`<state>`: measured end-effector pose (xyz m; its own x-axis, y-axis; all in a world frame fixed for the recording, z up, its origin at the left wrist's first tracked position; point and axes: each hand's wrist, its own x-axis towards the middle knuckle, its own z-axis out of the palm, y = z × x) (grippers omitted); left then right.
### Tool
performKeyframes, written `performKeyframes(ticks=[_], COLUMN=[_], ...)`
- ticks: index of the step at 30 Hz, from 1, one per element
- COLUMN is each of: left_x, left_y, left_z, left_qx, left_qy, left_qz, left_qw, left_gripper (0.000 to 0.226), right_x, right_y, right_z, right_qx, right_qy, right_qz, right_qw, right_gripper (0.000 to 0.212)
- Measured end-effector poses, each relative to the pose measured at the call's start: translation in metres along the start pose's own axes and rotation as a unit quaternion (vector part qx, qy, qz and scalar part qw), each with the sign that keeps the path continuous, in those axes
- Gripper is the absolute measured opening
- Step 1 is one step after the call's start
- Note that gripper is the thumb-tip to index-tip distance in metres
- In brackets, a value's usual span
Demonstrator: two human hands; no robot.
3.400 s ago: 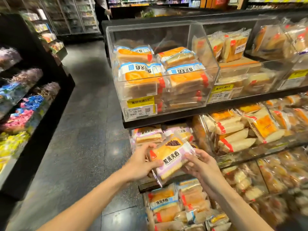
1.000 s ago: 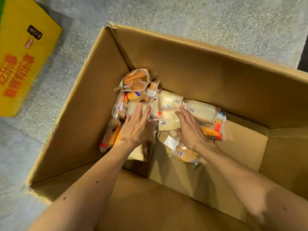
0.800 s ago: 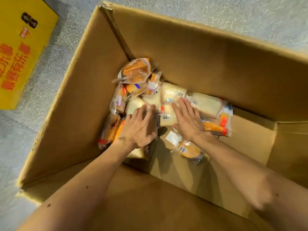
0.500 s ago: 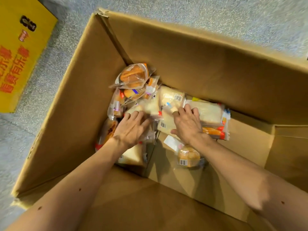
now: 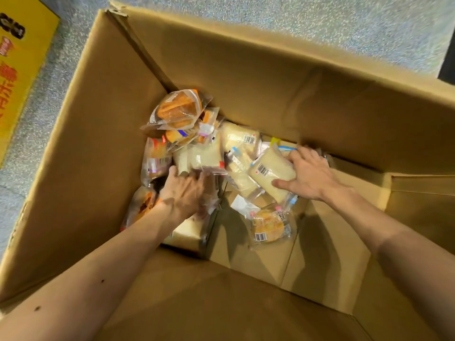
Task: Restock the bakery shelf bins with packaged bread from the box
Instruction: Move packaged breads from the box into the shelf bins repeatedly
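A large open cardboard box (image 5: 246, 77) stands on the floor, seen from above. A pile of packaged bread lies in its far left corner, with an orange-crusted pack (image 5: 177, 112) on top. My left hand (image 5: 184, 193) digs into the pile, its fingers curled round a clear-wrapped pale bread pack (image 5: 204, 157). My right hand (image 5: 311, 173) grips another pale bread pack (image 5: 270, 172) with a barcode, thumb beneath it and fingers over its far edge. A round bun pack (image 5: 269, 225) lies loose on the box bottom below my right hand.
A yellow printed carton (image 5: 17, 70) sits on the speckled grey floor (image 5: 307, 20) left of the box. A dark edge (image 5: 448, 57) shows at the upper right. The box's right half (image 5: 332, 242) holds bare cardboard flaps.
I turned from the shelf bins down to the box. In the last second both hands went from lying flat on the pile to gripping packs, and the right hand moved right with a pale pack.
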<state>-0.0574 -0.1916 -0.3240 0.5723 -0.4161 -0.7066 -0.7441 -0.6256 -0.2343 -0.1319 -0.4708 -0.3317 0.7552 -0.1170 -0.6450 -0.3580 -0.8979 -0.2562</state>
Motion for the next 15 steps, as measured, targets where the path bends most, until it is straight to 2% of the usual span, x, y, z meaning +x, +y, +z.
performKeyframes(ticks=[2, 4, 9, 11, 15], left_x=[0.001, 0.001, 0.000, -0.002, -0.006], left_y=[0.004, 0.006, 0.011, 0.017, 0.034], left_z=[-0.001, -0.002, -0.008, -0.010, -0.010], left_qx=[0.006, 0.013, 0.021, 0.047, 0.199], left_qy=[-0.030, -0.037, -0.086, -0.107, -0.055], left_qz=[0.000, -0.007, 0.001, 0.012, 0.085], left_qw=[1.000, 0.999, 0.996, 0.993, 0.975], left_gripper=[0.096, 0.095, 0.073, 0.067, 0.047], right_x=[-0.001, -0.005, -0.020, -0.026, -0.040], right_y=[0.000, -0.001, 0.010, 0.017, 0.029], right_z=[0.000, -0.003, 0.006, 0.015, 0.038], right_qx=[-0.025, -0.028, 0.100, 0.139, 0.261], right_qy=[-0.008, -0.018, -0.039, -0.062, -0.112], right_qz=[0.012, 0.026, 0.097, 0.120, 0.110], right_qw=[1.000, 0.999, 0.989, 0.981, 0.953], right_gripper=[0.076, 0.072, 0.085, 0.082, 0.103])
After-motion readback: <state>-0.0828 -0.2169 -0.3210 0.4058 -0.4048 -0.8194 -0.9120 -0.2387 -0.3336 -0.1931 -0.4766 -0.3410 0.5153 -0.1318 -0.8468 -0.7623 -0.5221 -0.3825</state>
